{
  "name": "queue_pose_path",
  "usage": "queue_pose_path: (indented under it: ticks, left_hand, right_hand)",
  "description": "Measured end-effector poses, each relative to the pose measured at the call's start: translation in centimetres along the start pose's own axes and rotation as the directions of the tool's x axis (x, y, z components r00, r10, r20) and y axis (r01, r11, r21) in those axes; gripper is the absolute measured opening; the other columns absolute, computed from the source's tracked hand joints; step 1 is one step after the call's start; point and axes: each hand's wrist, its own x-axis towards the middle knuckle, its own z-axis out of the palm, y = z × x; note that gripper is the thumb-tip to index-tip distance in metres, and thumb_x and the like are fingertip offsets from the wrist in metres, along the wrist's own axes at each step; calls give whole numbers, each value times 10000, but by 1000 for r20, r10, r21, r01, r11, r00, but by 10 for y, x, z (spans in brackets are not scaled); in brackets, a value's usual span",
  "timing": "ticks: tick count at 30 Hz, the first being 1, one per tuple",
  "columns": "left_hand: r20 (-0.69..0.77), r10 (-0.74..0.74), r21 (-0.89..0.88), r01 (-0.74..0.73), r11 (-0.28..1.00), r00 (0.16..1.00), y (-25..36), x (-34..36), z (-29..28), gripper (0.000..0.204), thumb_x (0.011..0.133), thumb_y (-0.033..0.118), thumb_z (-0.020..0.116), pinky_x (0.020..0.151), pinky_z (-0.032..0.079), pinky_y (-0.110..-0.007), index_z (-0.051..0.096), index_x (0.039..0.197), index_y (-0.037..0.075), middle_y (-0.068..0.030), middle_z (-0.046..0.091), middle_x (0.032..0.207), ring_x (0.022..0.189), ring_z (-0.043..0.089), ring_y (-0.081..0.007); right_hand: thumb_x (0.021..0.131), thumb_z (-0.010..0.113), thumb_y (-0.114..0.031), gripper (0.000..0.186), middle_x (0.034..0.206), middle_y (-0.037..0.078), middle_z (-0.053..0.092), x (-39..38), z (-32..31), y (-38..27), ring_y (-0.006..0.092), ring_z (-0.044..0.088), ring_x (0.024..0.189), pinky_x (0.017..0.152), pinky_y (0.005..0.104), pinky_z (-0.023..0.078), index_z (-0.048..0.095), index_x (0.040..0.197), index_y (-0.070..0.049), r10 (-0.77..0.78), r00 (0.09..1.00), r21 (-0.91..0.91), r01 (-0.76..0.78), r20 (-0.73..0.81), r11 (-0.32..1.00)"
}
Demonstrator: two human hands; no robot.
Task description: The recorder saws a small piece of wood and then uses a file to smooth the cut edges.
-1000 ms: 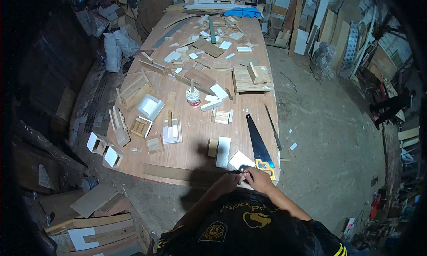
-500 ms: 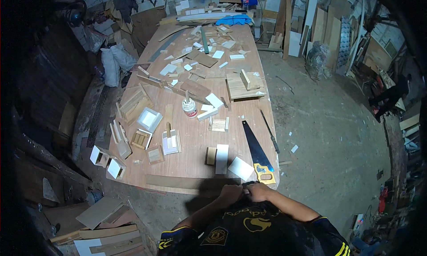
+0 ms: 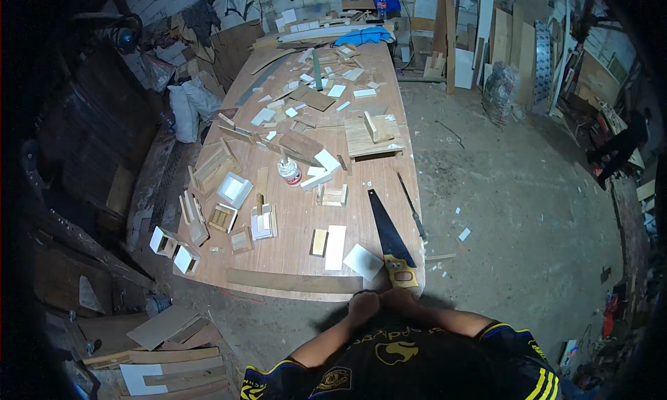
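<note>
My left hand [image 3: 364, 306] is closed at the near edge of the table, in front of my chest. Right beside it, my right hand [image 3: 397, 300] is curled too, just below the yellow handle of a hand saw [image 3: 392, 235]. What they hold, if anything, is hidden. A white square board [image 3: 363, 262] lies just beyond my hands. To its left are a white rectangular strip [image 3: 335, 247] and a small wooden block [image 3: 319, 242]. A long brown wood strip [image 3: 295, 282] runs along the near table edge.
An open glue jar [image 3: 289, 171] stands mid-table with a stick in it. Small wooden box frames [image 3: 222, 217] sit on the left. Beyond are a wooden platform [image 3: 375, 135] and many scattered offcuts. A thin dark tool [image 3: 411, 205] lies along the right edge.
The view has shifted, so the table appears slightly further left. My hands stay close together at the table edge, with my right hand now nearer the saw handle.
</note>
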Motion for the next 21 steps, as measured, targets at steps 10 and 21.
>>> queue_pose_path:
  ticks: [10,21]
  left_hand:
    - [257,-228,-356,312,881,939,55,-10,-49,246,857,172,526,822,539,-463,732,912,49,-210,698,981,944,679,-374]
    - [210,-328,-503,390,771,921,70,-31,-67,342,890,319,559,795,505,-511,604,999,-2,-242,669,960,922,633,-436]
  right_hand:
    - [897,543,-262,253,808,117,706,-45,-23,-3,266,698,735,614,398,544,725,831,-99,100,995,57,-101,20,993]
    - [815,548,-262,228,793,168,691,-43,-53,7,320,688,722,599,461,528,689,809,-84,-238,971,-27,238,29,971]
